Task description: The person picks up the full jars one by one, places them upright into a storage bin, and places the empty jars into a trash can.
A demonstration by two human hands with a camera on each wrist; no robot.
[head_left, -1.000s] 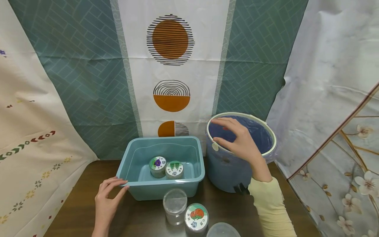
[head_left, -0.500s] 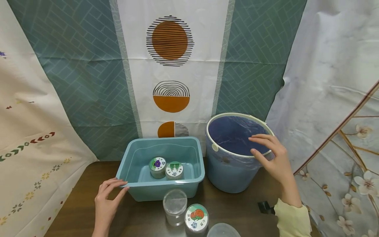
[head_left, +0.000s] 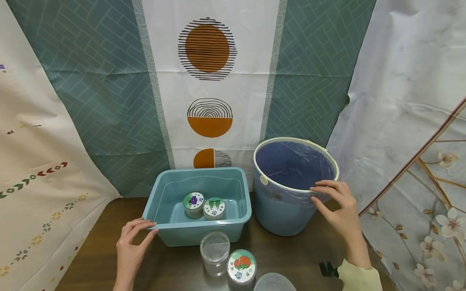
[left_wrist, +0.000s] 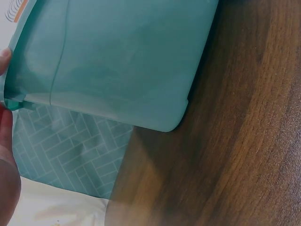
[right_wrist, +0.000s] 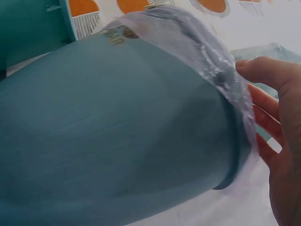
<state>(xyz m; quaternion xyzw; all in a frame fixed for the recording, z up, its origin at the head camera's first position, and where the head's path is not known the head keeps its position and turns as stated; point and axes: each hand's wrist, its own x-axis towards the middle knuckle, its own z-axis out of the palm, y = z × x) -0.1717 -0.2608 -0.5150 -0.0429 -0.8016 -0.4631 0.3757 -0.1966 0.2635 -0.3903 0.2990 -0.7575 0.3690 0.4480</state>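
Observation:
In the head view my left hand [head_left: 132,246] pinches the front left rim of a teal plastic tub [head_left: 204,234], with the thumb low on the outside. Two round jars lie in it: one with a purple-flower label [head_left: 193,202], one with a green-vegetable label [head_left: 214,208]. My right hand [head_left: 338,206] holds the front right rim of a blue trash can [head_left: 284,218], fingers over the edge and thumb below. A clear bag liner [right_wrist: 207,56] folds over that rim, and the thumb tip meets it in the right wrist view.
In front of the tub stand a clear jar [head_left: 215,252], a tomato-labelled jar [head_left: 242,266] and a translucent round lid [head_left: 274,283], cut off by the frame. All rest on a dark wooden table [head_left: 291,258]. Patterned cloths [head_left: 109,121] hang behind and beside it.
My right hand has come away from above the trash can's mouth, moved right and down, and taken hold of its front right rim. The left hand has stayed on the tub.

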